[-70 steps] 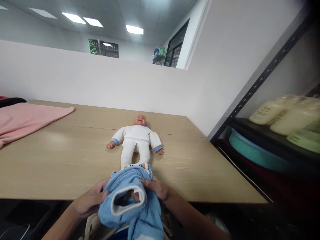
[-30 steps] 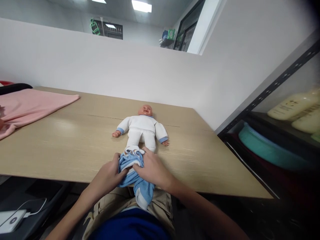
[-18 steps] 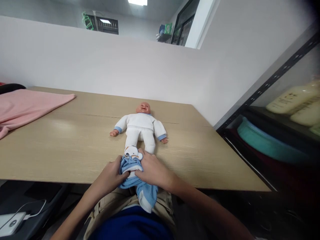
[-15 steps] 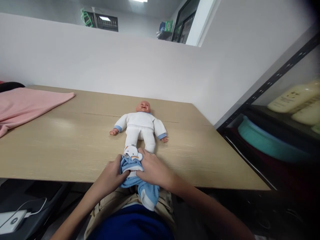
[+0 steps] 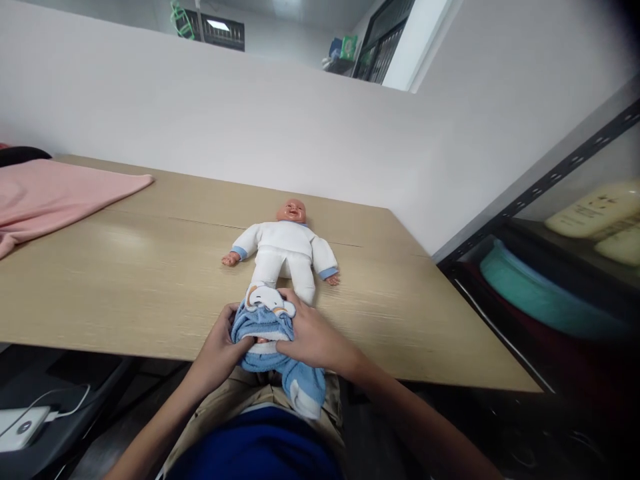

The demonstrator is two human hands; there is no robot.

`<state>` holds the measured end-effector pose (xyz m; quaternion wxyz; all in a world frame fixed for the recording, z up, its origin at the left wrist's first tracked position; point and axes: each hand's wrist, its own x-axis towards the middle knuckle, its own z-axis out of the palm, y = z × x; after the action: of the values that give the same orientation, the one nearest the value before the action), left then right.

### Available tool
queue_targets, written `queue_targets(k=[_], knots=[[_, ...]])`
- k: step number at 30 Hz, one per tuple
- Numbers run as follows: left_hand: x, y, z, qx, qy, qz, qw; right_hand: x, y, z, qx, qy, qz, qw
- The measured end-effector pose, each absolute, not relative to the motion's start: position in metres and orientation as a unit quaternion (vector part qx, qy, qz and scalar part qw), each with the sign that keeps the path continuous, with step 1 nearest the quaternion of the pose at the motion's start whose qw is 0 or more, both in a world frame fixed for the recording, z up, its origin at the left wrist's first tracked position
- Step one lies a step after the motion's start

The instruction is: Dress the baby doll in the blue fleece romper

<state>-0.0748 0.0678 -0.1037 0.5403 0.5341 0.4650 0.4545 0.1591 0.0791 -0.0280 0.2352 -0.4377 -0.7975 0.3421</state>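
Note:
A baby doll (image 5: 285,243) lies on its back on the table, head toward the wall, in a white top with blue cuffs and white legwear. At its feet is a pair of blue fleecy baby pants (image 5: 260,323) with a white animal-face patch. My left hand (image 5: 220,343) grips the bunched pants from the left, thumb inside the white-edged opening. On the other side my right hand (image 5: 313,333) pinches the same edge beside the patch. A bit of skin-coloured doll foot (image 5: 262,341) shows in the opening. One pant leg with a white cuff hangs over the table edge toward my lap.
A pink cloth (image 5: 65,197) lies at the left of the wooden table (image 5: 150,280). On the right, a shelf holds cream bottles (image 5: 595,210) and a teal basin (image 5: 530,287). A white power bank (image 5: 23,427) with a cable sits at lower left.
Both hands have spread the opening of the pants wider, and the doll's foot now shows inside it. The view has tilted slightly; the doll lies as before.

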Motion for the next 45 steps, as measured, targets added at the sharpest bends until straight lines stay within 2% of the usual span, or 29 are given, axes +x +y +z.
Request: queue_targets(k=[11,22,27,31,36,40,45], knots=[[-0.082,0.067,-0.097,0.537,0.409,0.438,0.594,0.163,0.076,-0.034,-0.450,-0.769,0.381,0.249],[-0.091,0.083,-0.107,0.640,0.431,0.455,0.445,0.160,0.089,-0.036,-0.445,-0.755,0.354,0.327],[-0.109,0.110,-0.093,0.726,0.414,0.372,0.404,0.166,0.107,-0.038,-0.420,-0.774,0.347,0.323],[-0.119,0.140,-0.081,0.781,0.353,0.290,0.425,0.179,0.133,-0.037,-0.408,-0.781,0.360,0.304],[-0.120,0.179,-0.074,0.804,0.279,0.237,0.469,0.192,0.175,-0.021,-0.324,-0.786,0.482,0.211],[-0.124,0.196,-0.069,0.797,0.256,0.212,0.503,0.199,0.191,-0.015,-0.330,-0.779,0.511,0.154],[-0.138,0.204,-0.070,0.759,0.286,0.262,0.522,0.222,0.193,-0.035,-0.326,-0.732,0.554,0.228]])
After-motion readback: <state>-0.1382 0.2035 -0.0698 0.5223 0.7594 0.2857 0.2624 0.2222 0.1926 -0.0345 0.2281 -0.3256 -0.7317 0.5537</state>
